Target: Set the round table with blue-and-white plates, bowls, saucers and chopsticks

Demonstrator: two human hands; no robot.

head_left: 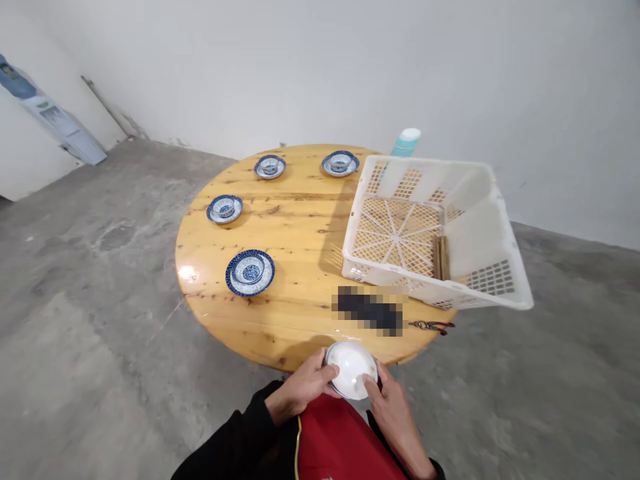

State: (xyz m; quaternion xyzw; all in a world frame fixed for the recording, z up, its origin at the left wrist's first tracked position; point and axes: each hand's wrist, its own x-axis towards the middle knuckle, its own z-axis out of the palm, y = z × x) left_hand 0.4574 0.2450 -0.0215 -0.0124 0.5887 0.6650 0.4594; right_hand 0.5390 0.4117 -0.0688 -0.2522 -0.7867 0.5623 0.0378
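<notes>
Between my two hands I hold a white bowl [351,363] with a blue rim, its inside tilted up toward me. My left hand [311,381] is closed on its left edge, the thumb over the rim. On the right edge my right hand [389,398] grips it the same way. The bowl is just in front of the near edge of a round wooden table [280,230]. Closest to it on the table lies a blurred-out dark object [370,311]. A blue-patterned plate with a bowl on it [250,273] stands farther to the left.
Three more plate-and-bowl sets [225,209], [270,167], [341,163] stand along the table's far side. A large white plastic basket [373,267] holding some wooden sticks [441,258] sits at the right, a turquoise container [405,143] behind it. Scissors-like red-handled tool [434,327] lies nearby.
</notes>
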